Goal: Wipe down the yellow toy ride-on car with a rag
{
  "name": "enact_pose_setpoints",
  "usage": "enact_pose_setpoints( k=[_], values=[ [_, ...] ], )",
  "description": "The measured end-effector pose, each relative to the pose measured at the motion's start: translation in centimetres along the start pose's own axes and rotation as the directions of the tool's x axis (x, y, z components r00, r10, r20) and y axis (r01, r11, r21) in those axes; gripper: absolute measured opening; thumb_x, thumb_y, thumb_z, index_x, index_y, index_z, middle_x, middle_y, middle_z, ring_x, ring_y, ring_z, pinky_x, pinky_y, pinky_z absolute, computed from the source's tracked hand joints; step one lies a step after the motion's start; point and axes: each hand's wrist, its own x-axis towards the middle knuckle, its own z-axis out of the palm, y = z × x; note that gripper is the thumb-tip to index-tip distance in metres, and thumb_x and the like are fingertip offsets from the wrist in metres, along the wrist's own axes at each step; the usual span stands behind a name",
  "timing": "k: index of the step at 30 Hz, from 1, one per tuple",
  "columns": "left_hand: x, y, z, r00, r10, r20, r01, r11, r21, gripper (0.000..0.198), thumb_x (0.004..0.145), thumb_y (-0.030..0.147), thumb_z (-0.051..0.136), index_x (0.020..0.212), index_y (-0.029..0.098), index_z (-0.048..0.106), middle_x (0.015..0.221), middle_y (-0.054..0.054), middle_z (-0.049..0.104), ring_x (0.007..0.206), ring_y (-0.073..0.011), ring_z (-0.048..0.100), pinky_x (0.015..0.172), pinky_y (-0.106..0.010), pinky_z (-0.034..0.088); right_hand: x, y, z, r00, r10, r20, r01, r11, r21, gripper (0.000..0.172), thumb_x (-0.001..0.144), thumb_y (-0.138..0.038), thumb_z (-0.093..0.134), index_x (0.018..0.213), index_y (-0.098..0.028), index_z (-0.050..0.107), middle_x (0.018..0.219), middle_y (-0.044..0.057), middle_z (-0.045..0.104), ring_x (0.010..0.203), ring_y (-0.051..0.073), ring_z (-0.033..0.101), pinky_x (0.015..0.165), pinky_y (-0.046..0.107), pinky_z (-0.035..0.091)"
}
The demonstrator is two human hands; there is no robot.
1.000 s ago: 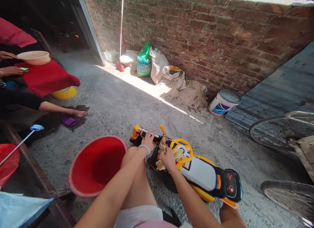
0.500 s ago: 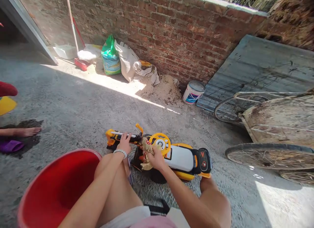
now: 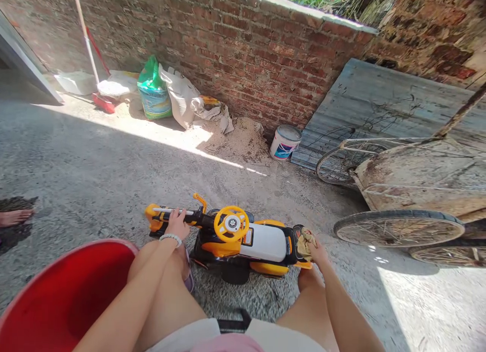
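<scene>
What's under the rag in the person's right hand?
The right hand holds the rag against the black rear end of a yellow ride-on toy car; the surface directly beneath stays hidden.

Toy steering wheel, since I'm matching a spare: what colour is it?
Steering wheel: yellow with a black-and-white hub, head view.

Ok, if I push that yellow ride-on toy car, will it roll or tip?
The yellow ride-on toy car would probably roll easily on its black wheels. Its plastic body looks light, and its low stance suggests it won't tip readily.
</scene>
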Motion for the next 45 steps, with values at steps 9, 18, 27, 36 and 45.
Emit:
enact_pose_setpoints(
  k=[9,18,27,36,45],
  values=[
    [-3.1,4.6,-0.5,0.991,0.082,-0.11,-0.064,0.986,0.155,0.069,0.093,0.028,0.05,0.159,0.01,0.04,0.173,-0.021,0.023,0.162,-0.0351,0.012,0.128,-0.062,0.018,-2.0,-0.2,3.9,0.98,-0.133,0.151,0.161,0.967,-0.195,0.093,0.082,-0.039,0.07,0.163,-0.014,0.034,0.159,0.026,0.04,0.134,0.041,0.055,0.103,0.047,0.049],
    [-6.5,12.0,2.7,0.949,0.294,0.112,-0.31,0.936,0.169,0.069,0.092,0.032,0.054,0.16,0.023,0.045,0.175,-0.013,0.021,0.163,-0.0383,0.009,0.126,-0.068,-0.006,3.4,-1.7,2.0,0.975,-0.159,0.156,0.198,0.938,-0.283,0.061,0.091,-0.028,0.054,0.151,-0.02,0.053,0.147,0.02,0.055,0.123,0.032,0.063,0.096,0.041,0.051],
    [-5.1,11.6,5.2,0.934,0.095,0.345,-0.189,0.949,0.251,0.07,0.094,0.038,0.053,0.16,0.017,0.044,0.165,-0.022,0.039,0.158,-0.0387,0.027,0.128,-0.059,0.016,7.3,-4.7,-0.3,0.961,-0.025,0.276,0.073,0.984,-0.164,0.051,0.089,-0.037,0.06,0.138,-0.024,0.067,0.128,0.016,0.072,0.112,0.028,0.07,0.09,0.035,0.051],
    [-4.7,10.5,5.7,0.933,0.103,0.344,-0.163,0.975,0.152,0.066,0.092,0.035,0.054,0.155,0.02,0.048,0.165,-0.018,0.039,0.16,-0.0389,0.019,0.127,-0.065,0.017,-3.2,1.4,3.4,0.975,-0.032,0.221,0.072,0.982,-0.175,0.074,0.092,-0.037,0.053,0.162,-0.016,0.039,0.155,0.021,0.052,0.118,0.034,0.068,0.093,0.042,0.053],
    [-5.6,12.8,5.7,0.929,-0.045,0.368,-0.038,0.976,0.216,0.071,0.094,0.036,0.052,0.162,0.023,0.037,0.169,-0.019,0.031,0.16,-0.0404,0.017,0.122,-0.066,0.027,-2.5,0.7,2.1,0.972,-0.025,0.234,0.083,0.966,-0.245,0.074,0.093,-0.03,0.051,0.164,-0.017,0.034,0.156,0.019,0.049,0.12,0.031,0.065,0.093,0.038,0.051]
  ],
)
